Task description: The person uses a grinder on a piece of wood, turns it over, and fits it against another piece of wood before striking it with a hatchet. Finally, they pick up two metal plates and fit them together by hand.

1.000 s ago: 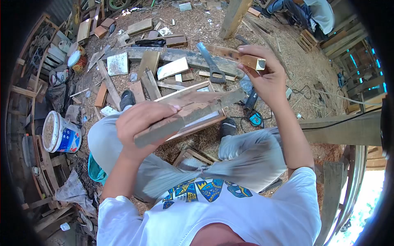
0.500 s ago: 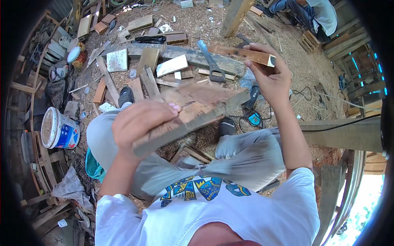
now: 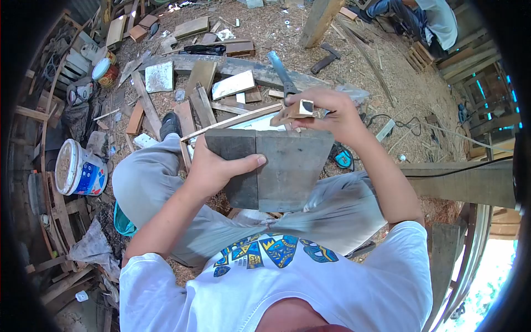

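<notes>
A flat grey wooden board (image 3: 293,171) with a seam across it is gripped at its left part by my left hand (image 3: 221,169), thumb on the upper face. My right hand (image 3: 337,113) is closed around a narrow wooden block (image 3: 298,110) just above the board's far edge. The block's near end is pale with a dark patch. A light panel with a wooden edge (image 3: 221,128) shows behind the board. Beyond the block, the saw (image 3: 281,72) is partly hidden by it.
A hammer (image 3: 326,58) lies on the shavings-covered ground. Wood offcuts (image 3: 233,84) lie ahead, with a long beam (image 3: 238,67) behind them. A white bucket (image 3: 80,169) stands left. A blue-and-black tool (image 3: 343,157) is beside my right leg. Another person (image 3: 412,19) sits far right.
The board has turned to show its smooth grey face. My right hand has moved left and nearer the board with the block. The light panel and the hammer now show more.
</notes>
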### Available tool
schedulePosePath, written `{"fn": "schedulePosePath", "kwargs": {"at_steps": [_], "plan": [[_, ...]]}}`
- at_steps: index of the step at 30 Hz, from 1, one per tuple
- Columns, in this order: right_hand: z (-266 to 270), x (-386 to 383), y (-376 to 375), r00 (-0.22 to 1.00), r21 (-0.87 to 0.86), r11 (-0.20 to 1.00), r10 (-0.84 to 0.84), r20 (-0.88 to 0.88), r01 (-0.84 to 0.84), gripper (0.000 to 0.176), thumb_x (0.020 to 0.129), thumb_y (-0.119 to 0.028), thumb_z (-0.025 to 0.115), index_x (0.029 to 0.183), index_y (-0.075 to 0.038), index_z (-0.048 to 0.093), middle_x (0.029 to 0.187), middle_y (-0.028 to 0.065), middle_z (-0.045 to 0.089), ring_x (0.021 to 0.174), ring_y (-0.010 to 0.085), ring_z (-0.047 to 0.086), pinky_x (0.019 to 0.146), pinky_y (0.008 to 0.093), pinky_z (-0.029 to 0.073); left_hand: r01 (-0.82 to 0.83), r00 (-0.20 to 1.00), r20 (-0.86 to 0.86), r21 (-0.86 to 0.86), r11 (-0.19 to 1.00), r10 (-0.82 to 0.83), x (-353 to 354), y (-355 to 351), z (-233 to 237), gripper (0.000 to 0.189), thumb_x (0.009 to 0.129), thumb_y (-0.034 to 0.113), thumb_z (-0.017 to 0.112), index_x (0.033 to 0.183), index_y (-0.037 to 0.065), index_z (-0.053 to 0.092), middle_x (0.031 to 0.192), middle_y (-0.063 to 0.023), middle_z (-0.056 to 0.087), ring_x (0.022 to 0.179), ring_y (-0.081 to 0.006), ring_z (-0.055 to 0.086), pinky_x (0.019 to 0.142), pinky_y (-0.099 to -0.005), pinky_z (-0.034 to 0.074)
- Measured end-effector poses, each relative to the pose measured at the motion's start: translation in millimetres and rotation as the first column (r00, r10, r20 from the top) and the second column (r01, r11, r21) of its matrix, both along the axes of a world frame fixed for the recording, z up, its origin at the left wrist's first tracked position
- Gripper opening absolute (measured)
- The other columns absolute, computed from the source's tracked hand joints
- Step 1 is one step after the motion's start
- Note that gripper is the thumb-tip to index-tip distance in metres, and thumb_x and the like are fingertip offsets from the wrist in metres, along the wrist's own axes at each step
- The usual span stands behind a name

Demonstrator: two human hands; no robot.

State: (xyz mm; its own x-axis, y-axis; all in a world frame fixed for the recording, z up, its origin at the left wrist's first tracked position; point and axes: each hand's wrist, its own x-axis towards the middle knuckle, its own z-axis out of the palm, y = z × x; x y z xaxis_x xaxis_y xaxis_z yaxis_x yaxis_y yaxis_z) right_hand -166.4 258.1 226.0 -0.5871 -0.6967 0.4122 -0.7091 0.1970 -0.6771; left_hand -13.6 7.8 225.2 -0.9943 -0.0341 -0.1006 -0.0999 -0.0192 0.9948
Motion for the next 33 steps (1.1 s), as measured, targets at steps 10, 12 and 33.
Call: {"fn": "schedulePosePath", "kwargs": {"at_steps": [10,12,33], "plan": [[-4,5,-12,0.984,0.069,0.983,0.168,0.065,-0.173,0.051,0.079,-0.011,0.08,0.129,-0.016,0.072,0.115,0.009,0.072,0.1,0.0277,0.069,0.083,0.0366,0.055,-0.05,0.998,0.044,0.102,0.994,0.045,0,-5,-8,0.05,0.075,0.004,0.088,0.119,-0.003,0.066,0.104,-0.0088,0.075,0.09,-0.0165,0.073,0.082,-0.0336,0.06],[-4,5,-14,0.982,0.1,0.978,0.173,0.076,-0.181,0.053,0.078,-0.012,0.08,0.13,-0.016,0.071,0.116,0.0095,0.071,0.101,0.0282,0.069,0.083,0.0366,0.055,-0.061,0.998,0.04,0.11,0.992,0.056,0,-5,-9,0.05,0.075,0.004,0.088,0.12,-0.003,0.066,0.105,-0.0088,0.075,0.091,-0.0164,0.073,0.083,-0.0336,0.06],[-17,10,-17,0.985,0.079,0.983,0.157,0.078,-0.163,0.049,0.078,-0.016,0.079,0.126,-0.017,0.071,0.113,0.0067,0.068,0.093,0.0261,0.066,0.074,0.0349,0.053,-0.049,0.995,0.096,0.128,0.991,0.037,-2,-5,-14,0.043,0.077,0.003,0.085,0.117,-0.003,0.07,0.104,-0.0079,0.076,0.089,-0.0146,0.072,0.083,-0.0322,0.059]]}}
